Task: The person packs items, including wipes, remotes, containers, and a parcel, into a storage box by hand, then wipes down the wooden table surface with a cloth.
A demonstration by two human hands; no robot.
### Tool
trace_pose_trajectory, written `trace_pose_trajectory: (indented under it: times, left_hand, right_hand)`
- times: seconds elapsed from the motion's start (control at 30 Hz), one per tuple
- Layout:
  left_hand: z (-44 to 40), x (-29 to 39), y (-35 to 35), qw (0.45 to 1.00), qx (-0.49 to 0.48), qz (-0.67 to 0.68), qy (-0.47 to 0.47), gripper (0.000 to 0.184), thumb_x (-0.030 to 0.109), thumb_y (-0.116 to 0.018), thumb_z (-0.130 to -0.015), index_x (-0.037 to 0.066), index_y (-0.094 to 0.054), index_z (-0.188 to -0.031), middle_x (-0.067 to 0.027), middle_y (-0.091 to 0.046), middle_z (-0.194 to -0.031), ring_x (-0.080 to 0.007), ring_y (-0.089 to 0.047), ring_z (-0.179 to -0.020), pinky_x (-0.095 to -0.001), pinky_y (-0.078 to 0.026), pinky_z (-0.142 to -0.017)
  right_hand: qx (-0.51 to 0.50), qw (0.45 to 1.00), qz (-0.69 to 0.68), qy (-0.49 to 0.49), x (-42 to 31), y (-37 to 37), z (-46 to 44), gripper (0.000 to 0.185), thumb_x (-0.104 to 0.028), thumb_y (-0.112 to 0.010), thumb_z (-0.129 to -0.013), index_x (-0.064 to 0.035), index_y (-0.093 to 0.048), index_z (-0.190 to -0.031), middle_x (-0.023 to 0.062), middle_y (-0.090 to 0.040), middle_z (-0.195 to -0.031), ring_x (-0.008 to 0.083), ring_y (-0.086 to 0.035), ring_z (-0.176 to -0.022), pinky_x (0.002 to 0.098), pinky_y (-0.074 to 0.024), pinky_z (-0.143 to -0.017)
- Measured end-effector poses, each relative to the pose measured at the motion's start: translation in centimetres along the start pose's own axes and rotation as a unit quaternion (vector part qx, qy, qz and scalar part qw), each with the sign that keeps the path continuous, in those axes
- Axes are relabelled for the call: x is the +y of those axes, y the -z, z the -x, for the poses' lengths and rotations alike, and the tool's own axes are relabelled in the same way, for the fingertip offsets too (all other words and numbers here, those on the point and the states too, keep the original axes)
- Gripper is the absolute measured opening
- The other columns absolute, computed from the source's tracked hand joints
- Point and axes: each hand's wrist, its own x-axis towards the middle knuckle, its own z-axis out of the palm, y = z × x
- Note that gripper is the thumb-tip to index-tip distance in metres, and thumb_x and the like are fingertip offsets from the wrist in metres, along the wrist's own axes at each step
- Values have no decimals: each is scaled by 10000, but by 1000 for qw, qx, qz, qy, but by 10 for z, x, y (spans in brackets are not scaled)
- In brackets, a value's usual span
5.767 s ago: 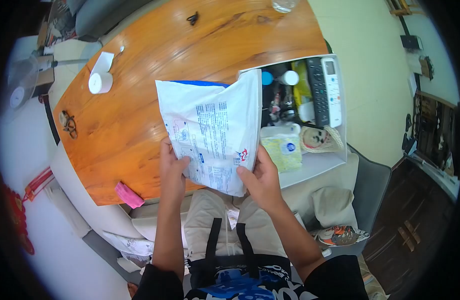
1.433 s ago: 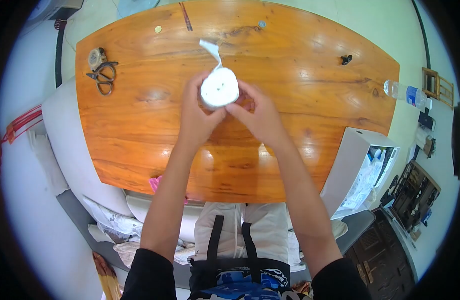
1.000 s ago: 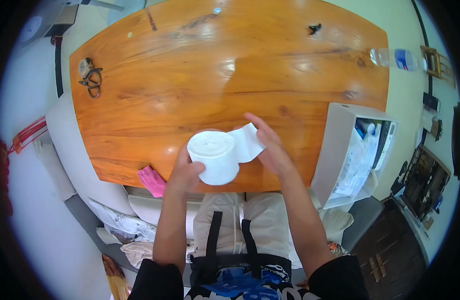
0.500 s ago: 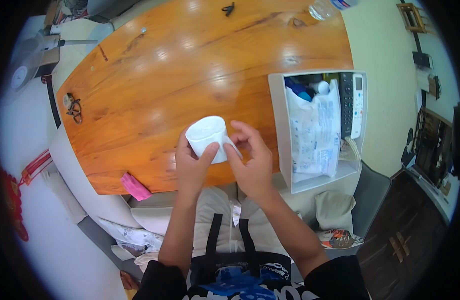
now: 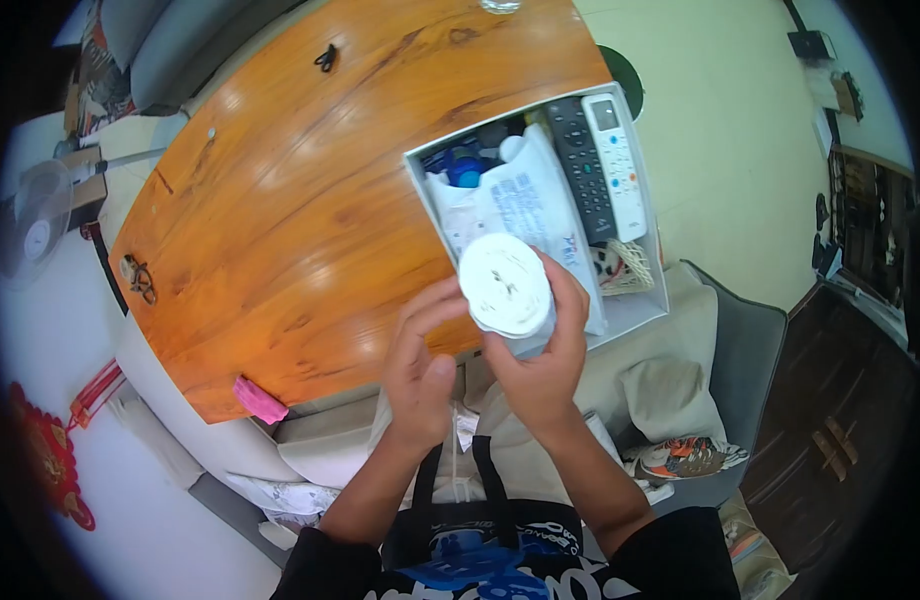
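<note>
A white tissue roll (image 5: 503,285) is held up with its round end facing me, the wound layers showing at the centre. My right hand (image 5: 550,365) grips it from the right, thumb at the lower front and fingers around the far side. My left hand (image 5: 420,375) is on the left of the roll with thumb and fingers apart. Its fingertips reach the roll's left edge; whether they touch it I cannot tell. Directly behind the roll is a white box (image 5: 628,328), holding a white printed packet (image 5: 525,200).
In the box also lie a black remote (image 5: 580,165), a white remote (image 5: 617,165) and a blue-capped item (image 5: 465,165). On the wooden table (image 5: 310,220) are a pink cloth (image 5: 260,398), a small black item (image 5: 327,58) and a dark cord (image 5: 140,280). A sofa (image 5: 330,445) runs along the near edge.
The roll has moved right, over the box's near side, and turned end-on. My left hand has loosened from it, while my right hand now grips it. The view has shifted right.
</note>
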Motion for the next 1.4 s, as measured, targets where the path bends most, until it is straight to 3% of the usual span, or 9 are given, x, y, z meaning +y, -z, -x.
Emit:
trace_pose_trajectory:
  times: [0.1, 0.23, 0.33, 0.47, 0.67, 0.87, 0.97, 1.2, 1.4]
  left_hand:
    - [-7, 2, -30, 998, -45, -36, 2, 398, 176, -582, -936, -20, -557, -1282, -194, -580, -1284, -303, -553, -1204, -393, -395, -1051]
    - [-17, 2, -68, 987, -135, -72, 44, 437, 41, -621, -871, 1, -548, -1301, -171, -585, -1193, -289, -588, -1066, -380, -443, -968]
    - [-21, 1, -95, 972, -200, -103, 70, 474, 30, -585, -889, 13, -513, -1357, -139, -586, -1171, -227, -567, -1057, -354, -446, -943]
    - [-16, -7, -125, 968, -170, -166, 81, 515, 5, -612, -856, 12, -511, -1361, -160, -586, -1231, -265, -602, -1101, -362, -479, -931]
    - [-10, -13, -141, 942, -224, -246, 44, 521, 33, -638, -849, 20, -509, -1353, -200, -562, -1306, -354, -595, -1143, -388, -485, -944]
    - [-14, -13, -147, 861, -223, -449, -89, 540, 102, -717, -791, 78, -569, -1310, -135, -594, -1286, -329, -554, -1209, -508, -316, -1103]
    - [-12, -22, -143, 875, -196, -437, -75, 512, 106, -730, -772, 111, -614, -1270, -84, -619, -1245, -293, -539, -1233, -563, -229, -1132]
    - [-5, -35, -137, 868, -197, -440, -117, 359, 110, -727, -776, 181, -704, -1127, -24, -647, -1176, -274, -541, -1229, -617, -172, -1135]
    - [-8, -26, -123, 897, -186, -381, -124, 328, 66, -666, -793, 150, -697, -1108, -37, -647, -1184, -297, -543, -1222, -599, -183, -1142]
  right_hand:
    - [31, 999, -12, -18, 25, 34, 6, 800, 18, -746, -670, -1, -438, -1408, 192, -551, -1338, 345, -500, -1267, 429, -397, -1069]
    - [36, 999, 21, -15, 53, 79, 15, 781, 27, -720, -660, -11, -447, -1391, 195, -544, -1331, 354, -519, -1241, 435, -418, -1052]
    - [49, 997, 52, -6, 69, 103, 20, 741, 47, -716, -656, -17, -473, -1353, 189, -541, -1323, 360, -523, -1234, 438, -429, -1042]
    - [39, 991, 129, -9, 89, 118, 21, 686, 73, -716, -655, -26, -512, -1302, 180, -542, -1297, 377, -536, -1205, 441, -445, -1015]
    - [65, 970, 233, 7, 101, 122, 30, 747, 7, -797, -620, -71, -537, -1316, 116, -548, -1268, 295, -515, -1187, 451, -344, -1005]
    - [78, 972, 219, 12, 106, 122, 33, 714, -82, -836, -646, -81, -558, -1303, 109, -546, -1256, 267, -513, -1167, 440, -330, -985]
    - [81, 972, 217, 41, 116, 120, 38, 660, -118, -855, -651, -94, -598, -1258, 108, -542, -1257, 257, -518, -1149, 435, -334, -964]
    - [120, 966, 229, 23, 110, 105, 40, 548, -167, -859, -668, -119, -652, -1173, 107, -537, -1260, 271, -515, -1127, 435, -332, -954]
    - [148, 950, 260, 93, 92, 97, 49, 402, -114, -747, -735, -136, -674, -1129, 92, -536, -1271, 282, -499, -1137, 429, -330, -962]
